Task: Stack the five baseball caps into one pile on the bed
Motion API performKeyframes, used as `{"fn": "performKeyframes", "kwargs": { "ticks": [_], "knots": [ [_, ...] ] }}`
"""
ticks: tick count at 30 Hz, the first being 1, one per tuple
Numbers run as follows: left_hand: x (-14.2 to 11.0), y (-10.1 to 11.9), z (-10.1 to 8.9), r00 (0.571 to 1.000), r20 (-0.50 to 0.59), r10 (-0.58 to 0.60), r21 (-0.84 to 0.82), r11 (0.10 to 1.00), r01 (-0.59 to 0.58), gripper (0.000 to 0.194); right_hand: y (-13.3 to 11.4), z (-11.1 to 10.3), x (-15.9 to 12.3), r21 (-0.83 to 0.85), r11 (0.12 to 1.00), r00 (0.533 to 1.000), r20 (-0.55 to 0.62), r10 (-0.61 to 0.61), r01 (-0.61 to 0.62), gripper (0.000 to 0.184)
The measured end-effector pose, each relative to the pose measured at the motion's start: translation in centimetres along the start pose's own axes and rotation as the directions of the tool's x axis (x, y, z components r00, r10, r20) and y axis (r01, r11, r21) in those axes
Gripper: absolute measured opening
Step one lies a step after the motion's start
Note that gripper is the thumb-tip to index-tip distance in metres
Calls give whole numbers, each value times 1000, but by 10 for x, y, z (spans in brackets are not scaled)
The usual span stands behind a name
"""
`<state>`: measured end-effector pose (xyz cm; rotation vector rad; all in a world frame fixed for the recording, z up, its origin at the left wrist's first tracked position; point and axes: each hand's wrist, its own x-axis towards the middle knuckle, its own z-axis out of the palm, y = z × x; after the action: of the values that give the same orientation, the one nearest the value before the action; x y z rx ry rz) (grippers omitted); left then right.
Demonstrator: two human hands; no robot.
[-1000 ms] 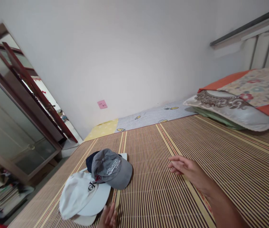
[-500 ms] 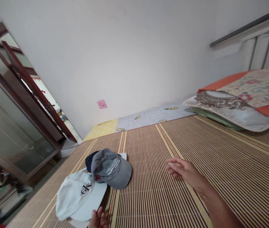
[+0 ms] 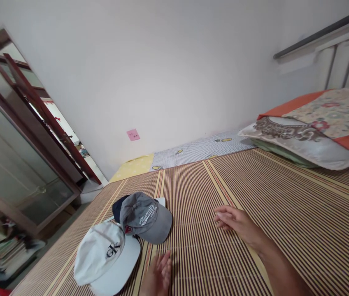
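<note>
A white cap with black letters lies on the striped bamboo mat, near its front left. A grey cap with white lettering rests just behind it, partly over a dark blue cap and a white flat thing. My left hand lies at the bottom edge, just right of the white cap's brim, fingers stretched out, holding nothing. My right hand rests on the mat to the right of the grey cap, fingers loosely curled, with nothing in it.
Stacked pillows lie at the far right against a metal bedhead. A checked sheet runs along the white wall, which bears a pink note. A glass-fronted wooden cabinet stands at the left past the bed's edge.
My left hand has let go of the white cap's brim and moved right onto the mat. The white cap has shifted slightly and now lies flat. My right hand has barely moved.
</note>
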<state>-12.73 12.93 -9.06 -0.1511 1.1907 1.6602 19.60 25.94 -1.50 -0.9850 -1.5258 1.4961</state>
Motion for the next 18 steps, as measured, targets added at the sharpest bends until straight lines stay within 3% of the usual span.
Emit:
{"fn": "performKeyframes", "kwargs": {
  "ticks": [4,7,11,18],
  "knots": [
    [-1,-6,56,964,230,-133,-209,961,182,48,-1,-1,1,6,1000,1000,-6,5,-5,54],
    [5,-7,81,963,257,-77,-286,946,152,48,1,-2,2,8,1000,1000,-11,-5,5,52],
    [26,-6,91,976,220,-4,-326,942,77,46,3,-4,3,4,1000,1000,-4,4,-4,49],
    [45,5,86,980,161,114,-317,947,-58,49,10,-8,6,-31,999,999,-35,12,-13,45]
  ]
}}
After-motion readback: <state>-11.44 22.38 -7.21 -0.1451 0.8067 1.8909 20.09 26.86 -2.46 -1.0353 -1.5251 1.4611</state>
